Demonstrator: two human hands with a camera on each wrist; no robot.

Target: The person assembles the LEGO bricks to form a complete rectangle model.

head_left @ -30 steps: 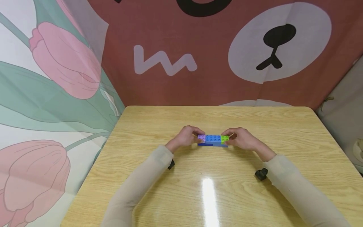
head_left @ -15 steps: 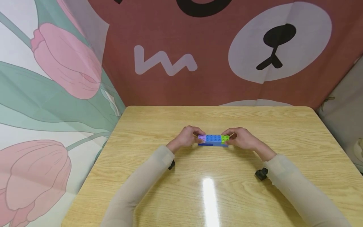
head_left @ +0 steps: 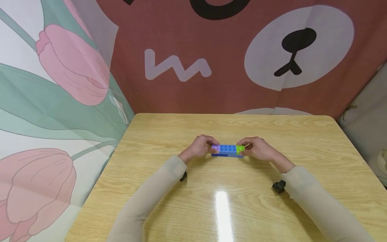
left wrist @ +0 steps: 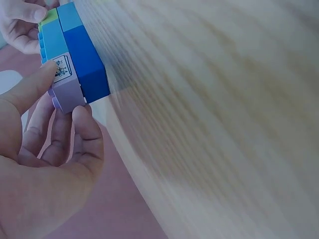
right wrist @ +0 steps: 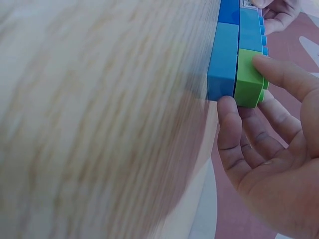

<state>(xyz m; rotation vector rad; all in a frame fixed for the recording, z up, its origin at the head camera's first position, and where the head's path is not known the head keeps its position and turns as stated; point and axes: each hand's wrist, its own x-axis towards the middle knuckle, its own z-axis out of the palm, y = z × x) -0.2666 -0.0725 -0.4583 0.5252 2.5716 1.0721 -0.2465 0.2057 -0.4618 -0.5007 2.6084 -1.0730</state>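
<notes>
A two-layer row of toy building blocks sits on the wooden table (head_left: 187, 208), studs up. On top, a purple block (left wrist: 70, 94) with a printed label is at the left end, a blue block (head_left: 228, 148) in the middle and a green block (right wrist: 248, 74) at the right end. Beneath them lie a dark blue block (left wrist: 89, 64) and a lighter blue block (right wrist: 223, 55). My left hand (head_left: 199, 146) pinches the purple block, thumb on its labelled face. My right hand (head_left: 260, 148) pinches the green block, thumb on its near face and fingers around the end and back.
Behind the table hangs a red cloth (head_left: 181, 97) with a printed animal face. A tulip-patterned cloth (head_left: 75, 67) covers the left side. Small black devices are under both wrists, the right one (head_left: 278, 187) showing more fully. Glare marks the tabletop in front.
</notes>
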